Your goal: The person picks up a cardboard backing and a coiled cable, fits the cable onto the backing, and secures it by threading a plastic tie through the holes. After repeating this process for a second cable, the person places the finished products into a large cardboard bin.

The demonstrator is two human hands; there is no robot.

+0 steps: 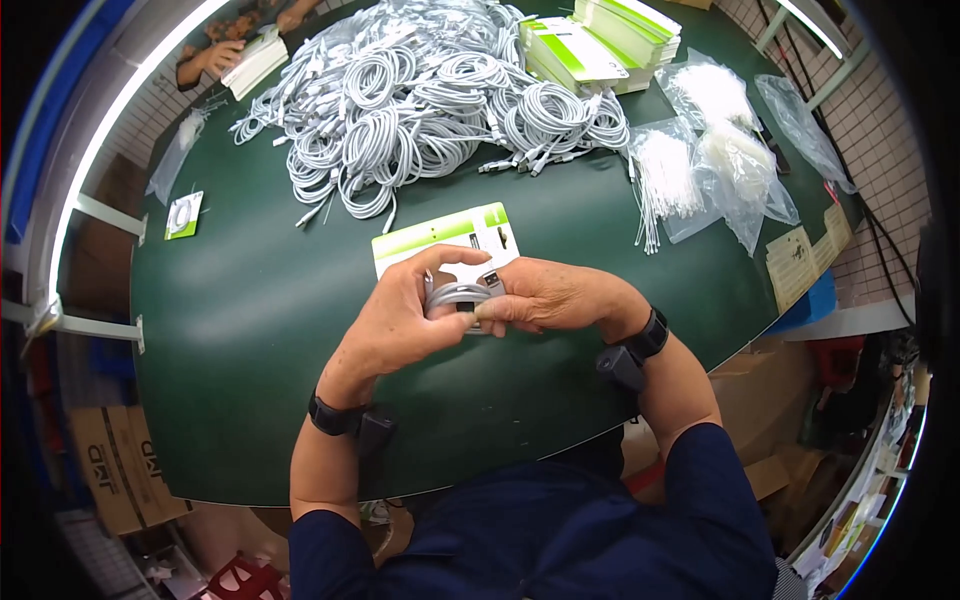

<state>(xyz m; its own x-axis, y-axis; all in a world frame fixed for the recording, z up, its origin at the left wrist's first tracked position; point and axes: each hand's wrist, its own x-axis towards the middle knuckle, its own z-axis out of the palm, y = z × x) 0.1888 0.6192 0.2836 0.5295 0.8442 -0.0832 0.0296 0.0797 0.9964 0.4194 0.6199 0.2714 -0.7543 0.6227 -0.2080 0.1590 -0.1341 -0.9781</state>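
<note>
Between my two hands is a coiled white-grey USB cable (pixel 455 294), held just above a white and green packaging card (pixel 440 232) lying on the table. My left hand (pixel 400 312) curves round the coil's left side, thumb below and fingers above. From the right, my right hand (pixel 548 295) pinches the coil near a USB plug (pixel 491 280) that points upward. A small dark piece shows at the coil's lower edge, by the fingertips. The fingers hide part of the coil.
A big heap of coiled cables (pixel 400 110) covers the far middle of the green table (pixel 260 350). Stacked cards (pixel 575 50) stand behind it; bags of white ties (pixel 670 170) lie at right. One packed cable (pixel 184 215) lies left. Another person's hands (pixel 225 58) hold cards at far left.
</note>
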